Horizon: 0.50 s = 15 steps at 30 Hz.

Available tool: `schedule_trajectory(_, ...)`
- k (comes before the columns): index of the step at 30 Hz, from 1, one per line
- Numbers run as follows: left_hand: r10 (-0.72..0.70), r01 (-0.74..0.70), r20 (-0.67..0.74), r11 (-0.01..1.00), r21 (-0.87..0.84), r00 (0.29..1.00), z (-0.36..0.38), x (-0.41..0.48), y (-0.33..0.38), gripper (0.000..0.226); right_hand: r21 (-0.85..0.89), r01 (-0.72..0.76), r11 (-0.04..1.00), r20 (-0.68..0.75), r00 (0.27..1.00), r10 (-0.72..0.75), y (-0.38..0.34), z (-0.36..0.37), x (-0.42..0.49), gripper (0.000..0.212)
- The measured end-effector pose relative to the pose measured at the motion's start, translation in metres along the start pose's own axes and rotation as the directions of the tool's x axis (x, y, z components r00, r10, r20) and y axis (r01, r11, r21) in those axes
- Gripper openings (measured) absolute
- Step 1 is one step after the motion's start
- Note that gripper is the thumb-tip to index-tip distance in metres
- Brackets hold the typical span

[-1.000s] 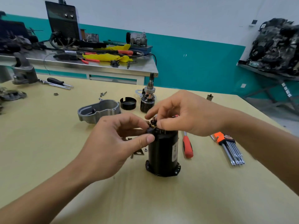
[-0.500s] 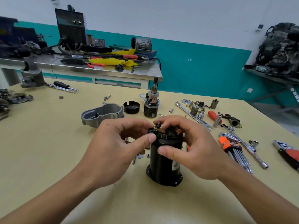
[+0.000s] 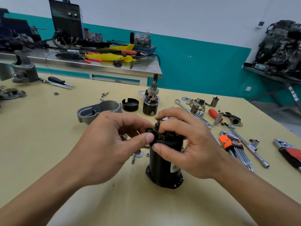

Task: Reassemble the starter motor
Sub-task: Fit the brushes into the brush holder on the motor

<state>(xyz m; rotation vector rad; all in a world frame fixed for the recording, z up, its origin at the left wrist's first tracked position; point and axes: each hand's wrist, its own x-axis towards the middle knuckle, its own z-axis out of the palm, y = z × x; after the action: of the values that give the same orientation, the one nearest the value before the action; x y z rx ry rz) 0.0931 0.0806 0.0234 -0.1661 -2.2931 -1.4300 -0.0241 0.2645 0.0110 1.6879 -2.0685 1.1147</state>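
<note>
Since a second ago the right hand (image 3: 189, 144) has dropped from above the motor onto its upper end, and the forearm is now coming in low from the near right instead of from the side.

Nearest, the black motor housing (image 3: 164, 167) is standing upright on its flanged base on the yellow table (image 3: 48, 160), between the two hands. The left hand (image 3: 110, 144) is gripping the housing's top rim, its thumb pressing against the left edge and its fingers curling round behind. The right hand is clasping the same end from the other side: its thumb is lying on the housing wall, while its curled fingers are reaching over the top and touching a small dark post (image 3: 157, 123) that is sticking up there. A washer (image 3: 138, 155) is lying just left of the base.

Further right, an orange-holdered hex key set (image 3: 234, 147) is lying flat. Beyond the hands, a grey cast cover (image 3: 97, 110), a black cap (image 3: 130, 104) and a shaft assembly (image 3: 150, 103) are sitting in a row, with a wrench (image 3: 187, 108) and a red-handled screwdriver (image 3: 213, 112) to their right. At the back, a steel bench (image 3: 97, 66) is carrying a black machine (image 3: 66, 18).
</note>
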Motion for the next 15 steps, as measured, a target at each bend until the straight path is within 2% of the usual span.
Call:
schedule_trajectory(3, 0.008, -0.008, 0.013, 0.999, 0.041, 1.000, 0.000, 0.000, 0.003, 0.024, -0.031, 0.008, 1.000, -0.030, 1.000, -0.008, -0.003, 0.002, 0.002, 0.016)
schedule_trajectory(8, 0.013, -0.017, 0.028, 0.991, 0.133, 1.000, -0.003, 0.003, 0.005, 0.011, -0.054, -0.004, 0.999, -0.071, 0.997, 0.000, -0.007, 0.003, 0.002, 0.017)
schedule_trajectory(12, -0.009, 0.001, 0.067, 0.993, 0.120, 0.998, -0.006, 0.002, 0.005, 0.013, -0.040, -0.013, 0.999, -0.136, 0.991, 0.008, -0.009, 0.009, -0.001, 0.020)
schedule_trajectory(14, -0.014, 0.009, 0.063, 0.997, 0.075, 0.998, -0.007, 0.001, 0.002, 0.013, -0.016, -0.046, 0.999, -0.166, 0.985, 0.043, -0.010, 0.014, -0.005, 0.030)
schedule_trajectory(15, -0.018, 0.015, 0.059, 0.999, 0.049, 0.998, -0.007, 0.000, 0.001, 0.015, 0.020, -0.099, 0.995, -0.165, 0.981, 0.101, -0.010, 0.016, -0.007, 0.042)
